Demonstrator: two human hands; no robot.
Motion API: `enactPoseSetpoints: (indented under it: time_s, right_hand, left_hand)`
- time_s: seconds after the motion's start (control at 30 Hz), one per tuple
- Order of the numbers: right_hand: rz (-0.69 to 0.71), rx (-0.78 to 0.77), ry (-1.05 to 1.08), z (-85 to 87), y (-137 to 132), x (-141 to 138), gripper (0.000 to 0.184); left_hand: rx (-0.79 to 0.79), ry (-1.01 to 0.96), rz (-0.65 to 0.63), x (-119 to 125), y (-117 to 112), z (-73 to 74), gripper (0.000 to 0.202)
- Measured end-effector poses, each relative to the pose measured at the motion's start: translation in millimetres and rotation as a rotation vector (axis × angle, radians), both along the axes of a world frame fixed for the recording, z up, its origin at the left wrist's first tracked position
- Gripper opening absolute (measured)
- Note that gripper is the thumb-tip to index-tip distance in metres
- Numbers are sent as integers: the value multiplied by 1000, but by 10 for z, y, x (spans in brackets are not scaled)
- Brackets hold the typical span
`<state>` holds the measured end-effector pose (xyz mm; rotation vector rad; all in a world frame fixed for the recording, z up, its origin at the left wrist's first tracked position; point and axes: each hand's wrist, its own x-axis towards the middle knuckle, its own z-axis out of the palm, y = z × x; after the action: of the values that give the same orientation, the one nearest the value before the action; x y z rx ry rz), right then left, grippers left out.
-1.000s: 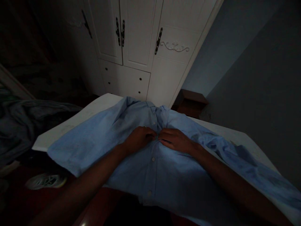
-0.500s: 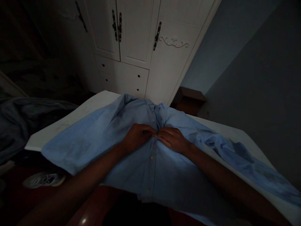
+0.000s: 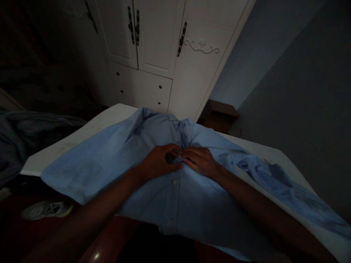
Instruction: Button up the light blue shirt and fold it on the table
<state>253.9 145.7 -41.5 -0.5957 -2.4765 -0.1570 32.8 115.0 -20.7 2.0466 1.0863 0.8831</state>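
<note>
A light blue long-sleeved button shirt (image 3: 153, 199) lies front up on a white table, its collar away from me and its sleeves spread to both sides. My left hand (image 3: 157, 160) is at the front placket, thumb and index finger parted in a C shape around a bit of raised cloth. Opposite it, my right hand (image 3: 200, 159) pinches the shirt's placket edge, fingertips together. The button between my hands is hidden or too dark to make out. Below them a pale button (image 3: 174, 182) and another lower button (image 3: 170, 221) show on the placket.
The white table (image 3: 109, 115) shows around the shirt. Behind stands a white wardrobe (image 3: 156, 40) with dark handles, and a brown cabinet (image 3: 223, 111) beside it. Dark grey cloth (image 3: 35, 131) lies at the left. A shoe (image 3: 48, 209) rests on the red floor.
My left thumb has moved down and away from the index finger, opening a gap where the fingertips were pinched together. My right hand stays in nearly the same place. The view has shifted slightly.
</note>
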Motion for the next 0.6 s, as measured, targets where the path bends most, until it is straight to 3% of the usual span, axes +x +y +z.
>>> enactPoseSetpoints:
  time_s: [0.2,0.4,0.6]
  right_hand:
    - [27,41,89,12,13,-22,21]
    - [87,-194,138,-10,63,-3,26]
    - [86,-318,175,-17,73,6,24]
  left_hand:
    - [38,-9,121,82,-32,-73,30]
    - [45,-15,189,138,-64,-84,23]
    - [73,-48,196,154,-77,-67,16]
